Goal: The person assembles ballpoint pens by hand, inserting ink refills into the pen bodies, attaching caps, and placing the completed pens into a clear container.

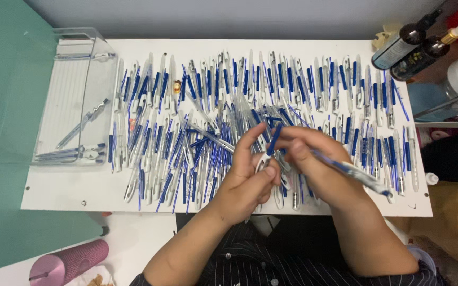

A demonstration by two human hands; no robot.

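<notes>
White board (59,185) crowded edge to edge with pen parts (314,79); left hand (247,182) and right hand (314,159) pinch one blue-clipped pen (271,145).

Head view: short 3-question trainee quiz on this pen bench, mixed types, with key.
1. True or false: the clear tray sits on the left end of the white board.
2. Which hand pinches the white pen part: A left hand, B right hand?
3. Fill in: the pen parts covering the board are white, clear and ____.

Key: 1 true; 2 A; 3 blue.
</notes>
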